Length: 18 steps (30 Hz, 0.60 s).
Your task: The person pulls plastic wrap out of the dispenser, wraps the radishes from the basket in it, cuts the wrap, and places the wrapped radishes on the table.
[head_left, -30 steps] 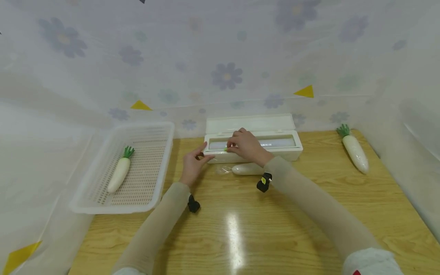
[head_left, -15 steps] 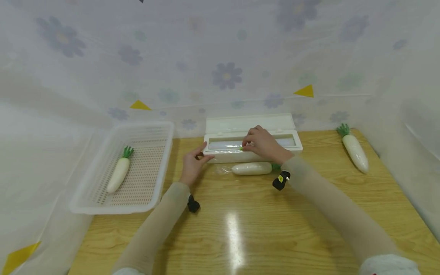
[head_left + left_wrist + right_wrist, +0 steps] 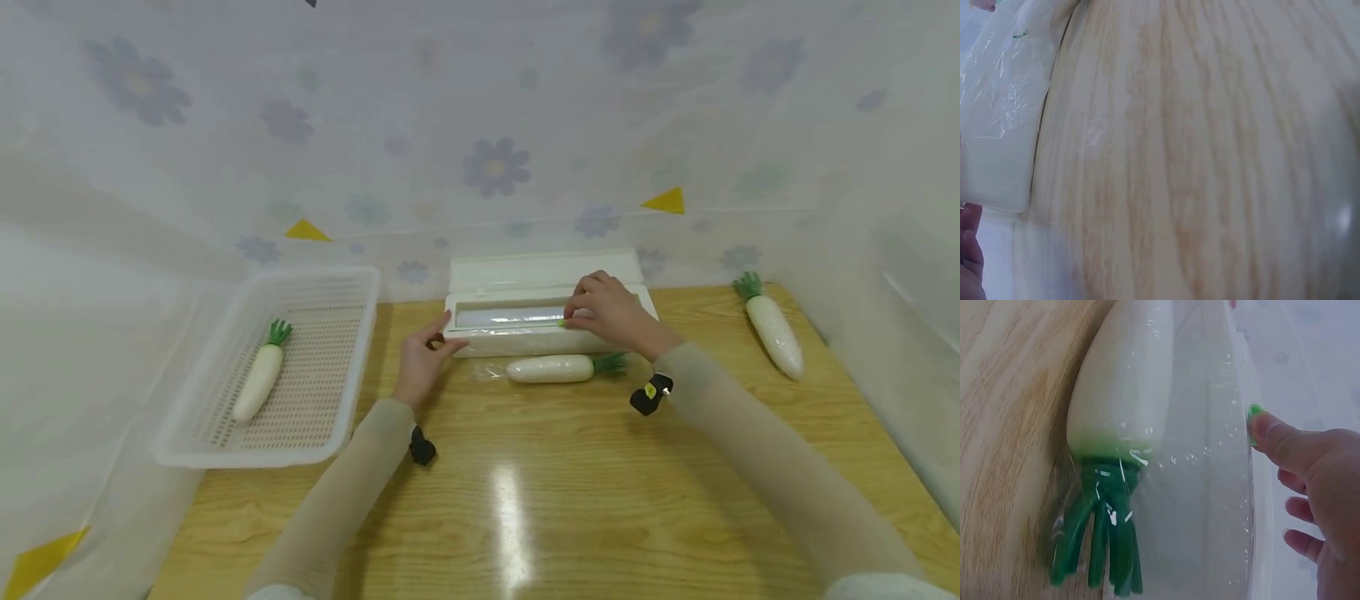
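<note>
A white cling film dispenser (image 3: pixel 510 342) lies with its lid (image 3: pixel 540 268) raised, and the film roll (image 3: pixel 502 317) shows in its slot. My left hand (image 3: pixel 422 358) holds its left end between thumb and fingers; in the left wrist view only a bit of the hand (image 3: pixel 971 250) shows. My right hand (image 3: pixel 611 310) pinches a small green slide cutter (image 3: pixel 1253 415) on the front edge, right of the middle. A white radish (image 3: pixel 551 368) with green leaves lies just in front of the dispenser, under clear film that hangs down the dispenser's front (image 3: pixel 1210 462).
A white plastic basket (image 3: pixel 360 358) stands at the left with one radish (image 3: pixel 258 383) in it. Another radish (image 3: pixel 776 333), with a glossy wrapped look, lies at the far right. The wooden table (image 3: pixel 480 483) meets a flower-patterned sheet (image 3: pixel 495 108) at the back.
My right hand has slid the green cutter rightward along the dispenser's front edge, uncovering the leaves of the radish in front. The left hand has stayed at the left end.
</note>
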Motion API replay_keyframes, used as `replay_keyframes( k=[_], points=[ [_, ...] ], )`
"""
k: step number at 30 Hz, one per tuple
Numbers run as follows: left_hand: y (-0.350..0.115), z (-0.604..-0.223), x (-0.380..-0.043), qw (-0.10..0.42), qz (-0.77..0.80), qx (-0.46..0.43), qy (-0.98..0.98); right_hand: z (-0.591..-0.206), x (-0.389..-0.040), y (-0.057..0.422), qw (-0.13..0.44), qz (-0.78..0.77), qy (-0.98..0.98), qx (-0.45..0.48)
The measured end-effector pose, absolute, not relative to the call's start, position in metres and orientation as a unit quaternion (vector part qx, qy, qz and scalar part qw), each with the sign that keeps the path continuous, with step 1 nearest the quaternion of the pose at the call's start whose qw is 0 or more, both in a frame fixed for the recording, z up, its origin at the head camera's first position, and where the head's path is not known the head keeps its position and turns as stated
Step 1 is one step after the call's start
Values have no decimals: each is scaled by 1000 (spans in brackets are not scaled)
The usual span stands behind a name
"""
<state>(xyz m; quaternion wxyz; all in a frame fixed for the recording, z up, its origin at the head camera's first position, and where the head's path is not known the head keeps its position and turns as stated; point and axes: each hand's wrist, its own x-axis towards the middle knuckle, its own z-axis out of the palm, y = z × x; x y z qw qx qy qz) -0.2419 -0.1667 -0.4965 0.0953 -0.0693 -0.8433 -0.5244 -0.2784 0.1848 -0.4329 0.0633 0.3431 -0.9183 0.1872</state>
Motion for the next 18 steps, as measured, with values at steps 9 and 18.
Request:
replay_keyframes(
  k=[9, 18],
  points=[
    [-166, -496, -243, 90, -523, -61, -845, -434, -276, 221, 103, 197, -905, 363],
    [-164, -494, -241, 87, -512, -59, -852, -436, -273, 247, 121, 190, -897, 380]
  ],
)
